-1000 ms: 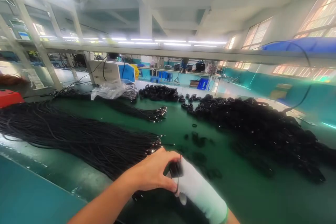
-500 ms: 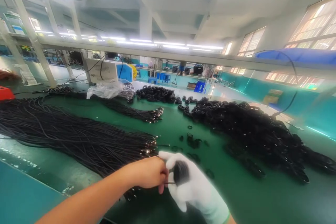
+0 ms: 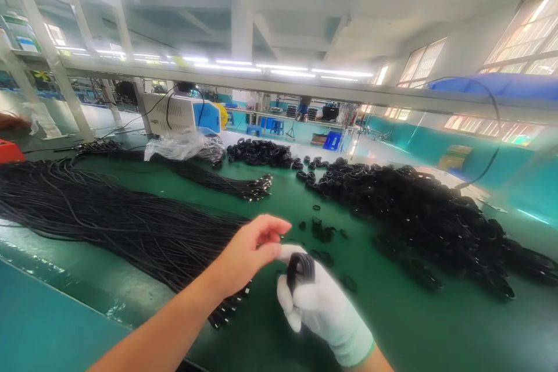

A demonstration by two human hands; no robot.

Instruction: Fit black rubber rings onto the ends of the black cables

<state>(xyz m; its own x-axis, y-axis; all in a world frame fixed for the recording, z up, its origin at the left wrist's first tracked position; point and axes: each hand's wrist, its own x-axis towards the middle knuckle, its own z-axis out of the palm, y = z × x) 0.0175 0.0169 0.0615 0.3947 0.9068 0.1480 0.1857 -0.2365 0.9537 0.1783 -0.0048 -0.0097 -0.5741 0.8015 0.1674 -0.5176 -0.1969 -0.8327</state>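
Note:
A small coil of black cable [image 3: 306, 268] sits in my gloved right hand [image 3: 320, 296], whose white fingers and thumb close around it. Just up and to the left is my bare left hand [image 3: 257, 244], palm turned inward. Its thumb and bent fingers are apart, with nothing visible between them. The left thumb tip is close to the gloved index finger; I cannot tell whether they touch. Beneath my left forearm lies a large bundle of straight black cables [image 3: 131, 209] with shiny metal ends, partly hidden by the arm.
A big heap of coiled black cables [image 3: 401, 203] covers the right of the green table [image 3: 270, 349]. Smaller coils [image 3: 259, 154] and a second cable bundle [image 3: 218, 179] lie farther back. Behind stand a plastic bag [image 3: 176, 145] and a white-and-blue machine [image 3: 178, 115]. A few loose rings [image 3: 322, 229] lie mid-table.
My left hand has moved up from beside the coil, and its fingers have spread from a closed grip on a thin cable end. The right hand still holds the coil, now less blurred.

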